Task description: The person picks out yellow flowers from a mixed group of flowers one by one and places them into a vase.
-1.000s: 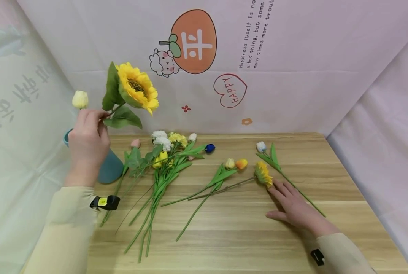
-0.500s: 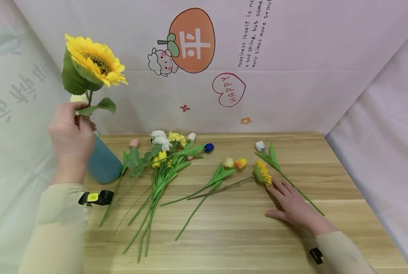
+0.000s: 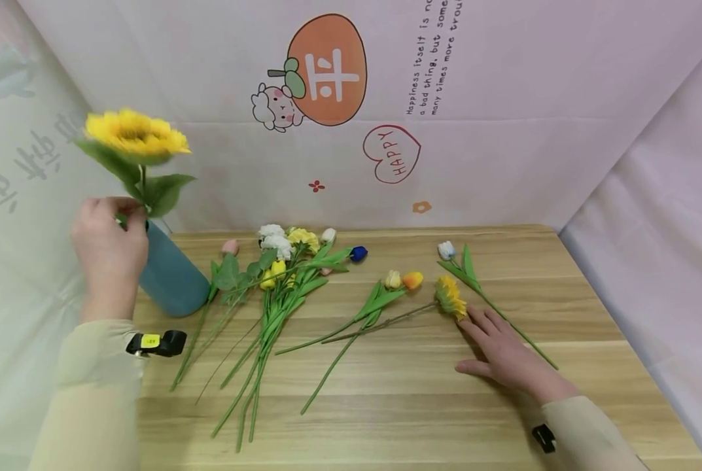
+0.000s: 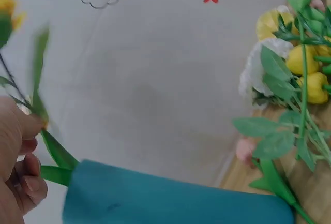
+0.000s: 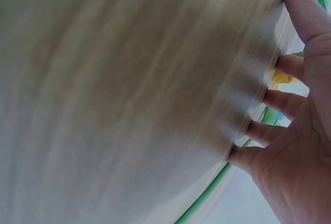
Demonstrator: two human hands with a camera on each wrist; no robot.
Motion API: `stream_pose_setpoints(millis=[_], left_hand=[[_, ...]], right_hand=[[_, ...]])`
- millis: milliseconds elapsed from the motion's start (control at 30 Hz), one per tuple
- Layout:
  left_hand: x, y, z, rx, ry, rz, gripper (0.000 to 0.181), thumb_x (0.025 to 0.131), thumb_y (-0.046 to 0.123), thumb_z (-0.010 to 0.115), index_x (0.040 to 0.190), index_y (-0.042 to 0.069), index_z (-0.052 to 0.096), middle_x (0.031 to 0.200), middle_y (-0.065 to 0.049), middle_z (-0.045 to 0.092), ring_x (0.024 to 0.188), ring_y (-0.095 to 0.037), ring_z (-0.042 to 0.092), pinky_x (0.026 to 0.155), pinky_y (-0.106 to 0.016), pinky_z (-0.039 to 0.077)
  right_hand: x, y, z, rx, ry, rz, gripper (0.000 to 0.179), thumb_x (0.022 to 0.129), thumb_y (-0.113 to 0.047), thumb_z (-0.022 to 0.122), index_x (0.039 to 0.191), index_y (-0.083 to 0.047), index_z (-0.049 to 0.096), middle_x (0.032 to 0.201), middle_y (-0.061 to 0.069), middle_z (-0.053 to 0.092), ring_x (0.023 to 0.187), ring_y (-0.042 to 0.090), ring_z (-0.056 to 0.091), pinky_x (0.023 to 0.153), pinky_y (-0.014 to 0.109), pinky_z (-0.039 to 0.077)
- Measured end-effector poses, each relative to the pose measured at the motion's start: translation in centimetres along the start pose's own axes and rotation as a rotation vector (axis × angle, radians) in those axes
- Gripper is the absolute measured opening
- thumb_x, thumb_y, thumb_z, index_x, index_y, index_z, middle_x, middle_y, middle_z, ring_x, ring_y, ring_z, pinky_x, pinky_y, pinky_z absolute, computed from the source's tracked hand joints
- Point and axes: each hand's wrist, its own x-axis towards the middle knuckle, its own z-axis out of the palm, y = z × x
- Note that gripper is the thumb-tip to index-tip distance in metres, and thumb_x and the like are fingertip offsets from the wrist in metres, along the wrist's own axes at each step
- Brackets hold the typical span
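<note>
My left hand [image 3: 110, 245] pinches the stem of a large yellow sunflower [image 3: 135, 136] right at the mouth of a teal vase [image 3: 174, 275]. The bloom stands upright above the vase, its leaves just over my fingers. Green leaves also show at the rim of the vase [image 4: 176, 198] in the left wrist view. The stem's lower end is hidden. On the right, my right hand [image 3: 506, 353] rests on the tabletop with its fingers spread, fingertips beside a smaller sunflower [image 3: 451, 297]. In the right wrist view, the fingertips [image 5: 243, 154] press on the wood.
A pile of artificial flowers [image 3: 286, 261] in white, yellow and blue lies right of the vase, with a pink tulip [image 3: 230, 247] beside it. Cream and orange tulips [image 3: 412, 281] lie mid-table. A white-blue tulip [image 3: 447, 250] lies behind my right hand. A printed cloth [image 3: 480, 163] hangs behind.
My left hand has carried the sunflower left to the vase mouth, and the bloom has come upright and dropped lower in the last half second. The right hand has stayed still.
</note>
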Motion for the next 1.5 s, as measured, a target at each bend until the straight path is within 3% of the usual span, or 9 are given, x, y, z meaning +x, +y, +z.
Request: stream_pose_setpoints(millis=[167, 267, 367, 500, 567, 700, 933, 1200, 1500], left_hand=[[-1.0, -1.0, 0.1, 0.028, -0.038, -0.169, 0.028, 0.102, 0.010, 0.058, 0.125, -0.006, 0.062, 0.109, -0.014, 0.054, 0.112, -0.039, 0.050, 0.095, -0.047, 0.037], [-1.9, -1.4, 0.4, 0.013, 0.042, -0.176, 0.022, 0.100, 0.008, 0.057, 0.117, -0.007, 0.059, 0.095, 0.010, 0.043, 0.102, -0.028, 0.050, 0.088, -0.036, 0.039], [-3.1, -1.6, 0.9, -0.011, 0.124, -0.099, 0.018, 0.098, 0.006, 0.055, 0.107, -0.009, 0.057, 0.091, 0.015, 0.040, 0.092, -0.024, 0.053, 0.080, -0.023, 0.036], [-5.0, -1.8, 2.1, -0.004, 0.141, 0.091, 0.016, 0.096, 0.004, 0.055, 0.102, -0.010, 0.061, 0.090, -0.015, 0.058, 0.081, -0.034, 0.061, 0.071, -0.023, 0.039], [-5.8, -1.6, 2.8, 0.006, 0.094, 0.169, 0.017, 0.096, 0.005, 0.055, 0.104, -0.008, 0.062, 0.096, -0.025, 0.060, 0.077, -0.037, 0.063, 0.067, -0.030, 0.044], [-7.3, -0.9, 4.3, 0.035, -0.059, 0.272, 0.018, 0.097, 0.006, 0.057, 0.109, -0.005, 0.064, 0.098, -0.022, 0.061, 0.073, -0.035, 0.065, 0.058, -0.047, 0.051], [-9.2, 0.9, 7.1, 0.075, -0.348, 0.294, 0.027, 0.098, 0.012, 0.062, 0.122, 0.002, 0.066, 0.123, -0.018, 0.065, 0.080, -0.030, 0.066, 0.058, -0.048, 0.054], [-11.9, 3.4, 11.2, 0.084, -0.491, 0.436, 0.026, 0.098, 0.018, 0.069, 0.120, 0.006, 0.070, 0.106, -0.012, 0.069, 0.085, -0.029, 0.067, 0.059, -0.044, 0.056], [-15.1, 5.9, 14.7, 0.123, -0.704, 0.444, 0.026, 0.097, 0.021, 0.071, 0.122, 0.012, 0.072, 0.112, -0.006, 0.070, 0.101, -0.027, 0.067, 0.081, -0.043, 0.060]], right_hand=[[0.0, 0.0, 0.1, 0.012, -0.007, 0.004, 0.086, 0.090, -0.061, 0.067, 0.149, -0.002, 0.049, 0.162, 0.028, 0.029, 0.145, 0.056, 0.024, 0.112, 0.071, 0.029], [0.0, 0.0, 0.1, 0.020, -0.002, 0.000, 0.085, 0.090, -0.060, 0.068, 0.148, -0.001, 0.049, 0.161, 0.028, 0.029, 0.145, 0.057, 0.025, 0.111, 0.071, 0.029], [0.0, 0.1, 0.1, 0.022, 0.001, 0.000, 0.085, 0.091, -0.058, 0.069, 0.148, 0.000, 0.049, 0.161, 0.029, 0.030, 0.144, 0.058, 0.025, 0.111, 0.072, 0.028], [0.0, 0.1, 0.2, 0.024, 0.000, 0.001, 0.085, 0.091, -0.057, 0.069, 0.148, 0.002, 0.048, 0.160, 0.030, 0.030, 0.144, 0.058, 0.025, 0.111, 0.072, 0.027], [0.1, 0.1, 0.1, 0.025, 0.001, -0.002, 0.085, 0.091, -0.057, 0.070, 0.148, 0.002, 0.048, 0.160, 0.030, 0.031, 0.143, 0.059, 0.025, 0.111, 0.072, 0.027], [0.0, 0.0, 0.0, 0.026, 0.009, -0.011, 0.084, 0.090, -0.055, 0.071, 0.147, 0.002, 0.048, 0.159, 0.031, 0.031, 0.143, 0.058, 0.025, 0.111, 0.072, 0.027], [0.1, -0.2, 0.0, 0.017, 0.015, -0.021, 0.082, 0.090, -0.054, 0.072, 0.147, 0.002, 0.050, 0.158, 0.031, 0.033, 0.142, 0.058, 0.027, 0.111, 0.072, 0.029], [0.0, -0.1, 0.0, 0.020, 0.012, -0.014, 0.084, 0.090, -0.055, 0.072, 0.147, 0.002, 0.049, 0.159, 0.031, 0.032, 0.142, 0.059, 0.027, 0.110, 0.073, 0.029], [0.0, -0.3, -0.1, 0.013, 0.032, -0.029, 0.082, 0.089, -0.053, 0.074, 0.145, 0.002, 0.051, 0.157, 0.032, 0.034, 0.140, 0.060, 0.030, 0.109, 0.073, 0.032]])
